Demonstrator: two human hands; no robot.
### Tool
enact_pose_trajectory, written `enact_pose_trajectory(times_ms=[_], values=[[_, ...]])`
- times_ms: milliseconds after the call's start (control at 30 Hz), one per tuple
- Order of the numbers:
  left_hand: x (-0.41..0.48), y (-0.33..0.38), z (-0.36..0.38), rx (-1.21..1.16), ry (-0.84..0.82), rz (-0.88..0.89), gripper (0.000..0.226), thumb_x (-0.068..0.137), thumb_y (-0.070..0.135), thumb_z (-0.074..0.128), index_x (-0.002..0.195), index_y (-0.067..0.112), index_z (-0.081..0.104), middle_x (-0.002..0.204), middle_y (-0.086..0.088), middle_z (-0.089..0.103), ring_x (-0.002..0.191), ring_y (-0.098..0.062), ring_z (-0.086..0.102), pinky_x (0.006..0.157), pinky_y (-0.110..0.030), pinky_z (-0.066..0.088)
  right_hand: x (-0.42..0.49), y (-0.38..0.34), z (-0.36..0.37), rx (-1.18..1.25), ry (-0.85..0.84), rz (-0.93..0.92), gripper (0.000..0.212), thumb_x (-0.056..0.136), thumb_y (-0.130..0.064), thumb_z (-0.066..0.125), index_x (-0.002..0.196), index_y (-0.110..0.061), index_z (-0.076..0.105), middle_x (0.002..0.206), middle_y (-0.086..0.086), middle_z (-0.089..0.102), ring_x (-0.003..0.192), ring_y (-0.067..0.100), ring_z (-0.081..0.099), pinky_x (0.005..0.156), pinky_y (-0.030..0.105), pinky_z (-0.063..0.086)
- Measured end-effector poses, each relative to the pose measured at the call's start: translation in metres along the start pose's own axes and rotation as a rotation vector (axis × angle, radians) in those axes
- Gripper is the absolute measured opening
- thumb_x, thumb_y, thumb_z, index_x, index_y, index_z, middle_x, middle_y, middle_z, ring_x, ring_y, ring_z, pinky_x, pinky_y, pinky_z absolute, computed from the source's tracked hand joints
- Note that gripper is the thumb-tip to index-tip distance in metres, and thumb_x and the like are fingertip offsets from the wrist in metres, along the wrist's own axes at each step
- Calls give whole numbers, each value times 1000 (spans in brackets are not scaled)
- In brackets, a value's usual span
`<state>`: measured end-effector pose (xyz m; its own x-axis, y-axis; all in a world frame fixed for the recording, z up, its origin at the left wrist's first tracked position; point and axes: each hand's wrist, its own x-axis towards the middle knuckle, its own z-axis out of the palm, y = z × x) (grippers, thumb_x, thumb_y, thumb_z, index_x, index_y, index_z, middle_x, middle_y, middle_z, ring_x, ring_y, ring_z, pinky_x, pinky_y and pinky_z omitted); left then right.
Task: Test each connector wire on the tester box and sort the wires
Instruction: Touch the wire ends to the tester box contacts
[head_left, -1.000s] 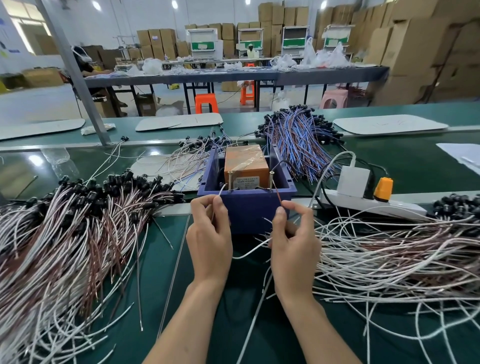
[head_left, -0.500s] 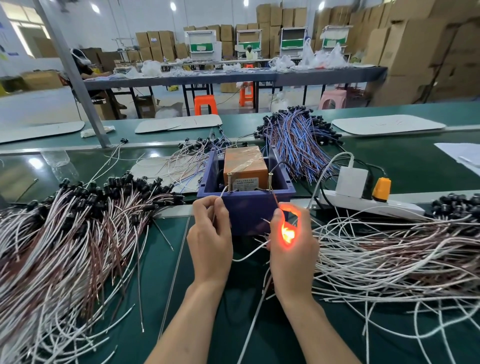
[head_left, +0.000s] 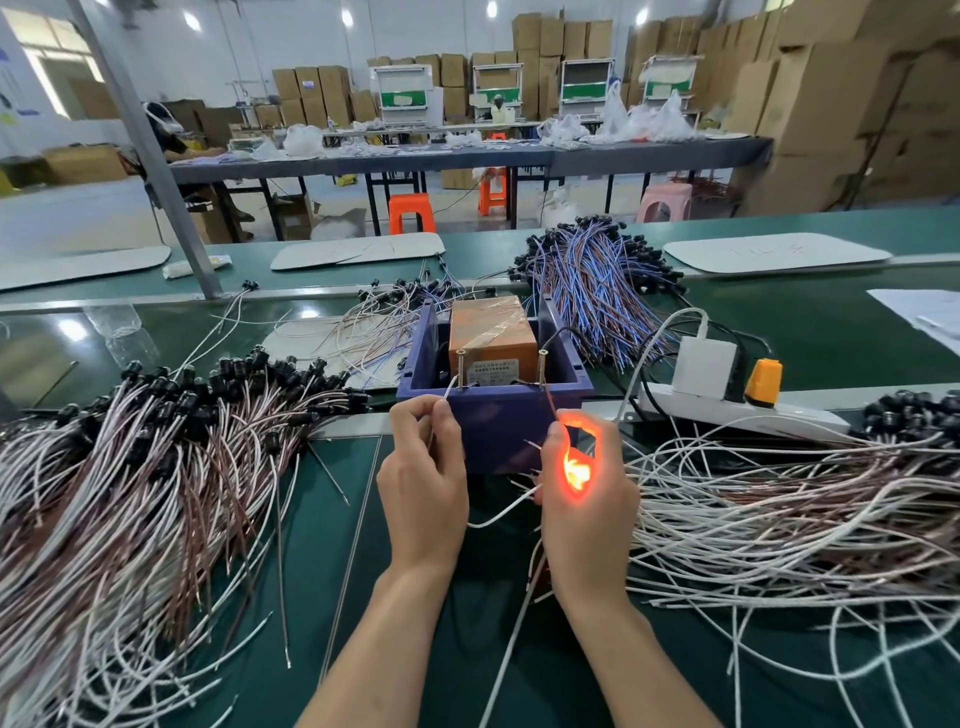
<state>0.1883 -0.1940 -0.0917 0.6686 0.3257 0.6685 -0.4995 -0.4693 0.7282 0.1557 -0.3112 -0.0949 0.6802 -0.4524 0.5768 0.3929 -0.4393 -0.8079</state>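
- The left hand (head_left: 423, 467) keeps a narrow grip: thumb and forefinger pinch the white lead of the connector wire (head_left: 498, 515). We see that lead run up to the left screw post (head_left: 460, 370) on the tester box (head_left: 493, 421).
- The right hand (head_left: 587, 499) has its grip curled round the wire's other end, and a brownish lead runs from its thumb tip up to the right screw post (head_left: 543, 370).
- Inside that curled grip an orange-red glow (head_left: 575, 467) lights the fingers; we cannot tell the shape of what glows.
- The connector wire sags in a white loop between the two hands, just in front of the tester box.
- The tester box is a blue tray holding an orange block (head_left: 491, 338), and it stands on the green bench (head_left: 467, 623).
- We see a left heap of wires (head_left: 130, 467) with black connectors, a right heap of wires (head_left: 779, 519), and a blue-striped bundle (head_left: 597, 291) behind the box.
- A power strip (head_left: 727, 410) lies just right of the box.
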Motion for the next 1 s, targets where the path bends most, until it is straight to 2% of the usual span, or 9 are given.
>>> enact_pose_trajectory(times_ms=[133,233,400,600,700,767,833,900,1000], values=[[0,-1,1,6,0,-3,18,103,44,40,100,28,47,63,11,55,53,-10,52,52,-40,45,0,2,-1,2,-16,8,23,98,-52,45,111,-36,54,64,-10,63,54,11,63,50,34,54],[0,-1,1,13,1,-1,17,103,44,40,100,29,47,62,12,55,53,-10,51,50,-39,44,-1,1,-2,21,-22,26,26,97,-54,44,110,-35,55,67,-12,65,59,7,65,53,24,54],[-4,5,-5,11,20,-1,14,105,43,39,98,32,45,66,17,55,52,-7,49,49,-18,33,-2,0,-6,45,-47,55,16,96,-53,46,103,-41,54,64,-9,65,57,11,64,54,28,50],[-9,12,-20,-33,159,-253,14,105,40,41,94,37,49,63,7,61,55,-11,56,51,-26,41,-11,-2,-16,65,-104,51,9,96,-52,49,103,-47,53,78,-15,69,64,9,69,56,22,51],[-12,7,-29,-13,232,-408,14,105,36,42,103,29,54,72,22,67,62,-2,60,59,-27,41,-14,-5,-20,72,-135,66,17,94,-58,46,102,-46,56,81,-20,70,74,6,71,65,19,53],[-18,5,-34,-69,231,-491,14,105,30,44,114,25,54,80,16,72,65,1,59,62,-24,42,-17,-8,-23,74,-141,69,21,94,-59,46,98,-43,58,84,-24,71,75,4,71,67,19,53],[-24,8,-40,-86,215,-540,26,104,23,46,129,22,51,113,7,68,95,-3,61,82,-25,48,-21,-10,-27,74,-139,79,24,95,-58,44,98,-41,60,89,-28,71,71,3,70,63,19,52],[-26,14,-47,74,253,-456,37,103,18,44,139,11,47,138,-9,53,130,-22,45,110,-43,37,-25,-12,-33,68,-133,74,22,99,-53,42,99,-40,60,92,-26,71,62,3,65,53,16,46],[-35,33,-52,199,183,-38,37,101,22,41,135,11,49,141,-4,48,138,-17,37,115,-41,29,-28,-17,-43,78,-120,103,22,103,-51,38,96,-47,58,90,-18,72,55,4,58,51,16,40]])
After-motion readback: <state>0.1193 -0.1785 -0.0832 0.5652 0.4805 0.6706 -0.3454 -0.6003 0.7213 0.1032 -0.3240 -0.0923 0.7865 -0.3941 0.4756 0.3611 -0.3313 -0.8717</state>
